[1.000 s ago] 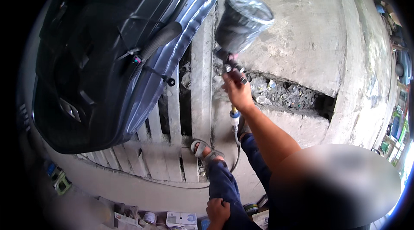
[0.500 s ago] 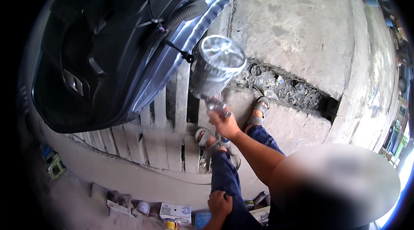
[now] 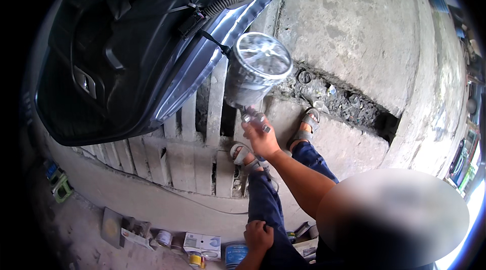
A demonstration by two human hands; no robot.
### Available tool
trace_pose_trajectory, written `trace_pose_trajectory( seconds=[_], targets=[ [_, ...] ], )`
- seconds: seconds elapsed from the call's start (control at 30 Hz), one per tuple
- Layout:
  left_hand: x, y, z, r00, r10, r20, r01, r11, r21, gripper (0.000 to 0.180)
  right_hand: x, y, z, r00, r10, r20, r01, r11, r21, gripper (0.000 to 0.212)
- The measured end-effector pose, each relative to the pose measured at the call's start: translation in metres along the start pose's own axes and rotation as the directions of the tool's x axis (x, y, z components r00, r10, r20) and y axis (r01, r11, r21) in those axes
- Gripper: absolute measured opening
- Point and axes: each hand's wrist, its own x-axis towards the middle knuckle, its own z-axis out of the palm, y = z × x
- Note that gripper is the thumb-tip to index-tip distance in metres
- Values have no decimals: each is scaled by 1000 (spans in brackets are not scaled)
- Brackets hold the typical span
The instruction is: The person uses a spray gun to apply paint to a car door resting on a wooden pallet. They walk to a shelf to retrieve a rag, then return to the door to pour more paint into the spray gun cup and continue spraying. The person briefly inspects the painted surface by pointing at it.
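Observation:
My right hand is wrapped round the handle of a spray gun, whose large translucent cup stands tilted on top with a pale, streaked inside. The cup is beside the edge of a detached-looking dark car door; whether they touch, I cannot tell. A black check strap sticks out from the door edge towards the cup, and a ribbed wiring boot juts out further up. Lower down, my left hand rests on my left thigh with its fingers curled in, nothing visible in them.
Concrete slats with gaps lie under the door. A rubble-filled channel runs past my right foot. Cans, a white box and a blue tub line the lower edge. A green object is at far left.
The view has shifted slightly, so the door's boot sits higher and further right. My right hand and the spray gun appear a little higher. My left hand stays on the thigh.

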Motion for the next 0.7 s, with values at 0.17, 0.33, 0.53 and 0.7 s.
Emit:
trace_pose_trajectory(
  seconds=[0.17, 0.33, 0.53, 0.7],
  targets=[
    [2, 2, -1, 1000, -13, 20, 13, 1000, 4, 18, -5, -4, -6, 992, 82, 91, -83, 997, 8, 25],
    [6, 8, -6, 996, -46, 80, 45, 999, 17, 18, 5, -4, -8, 992, 74, 105, -72, 997, -23, 25],
    [7, 13, -5, 997, -46, 69, 42, 998, 45, 18, 38, -48, -48, 995, -57, -78, 64, 993, 101, 27],
    [10, 9, -4, 999, -6, 50, 3, 998, 61, 18, 91, -94, -95, 938, -209, -275, 240, 967, 84, 24]
  ],
)
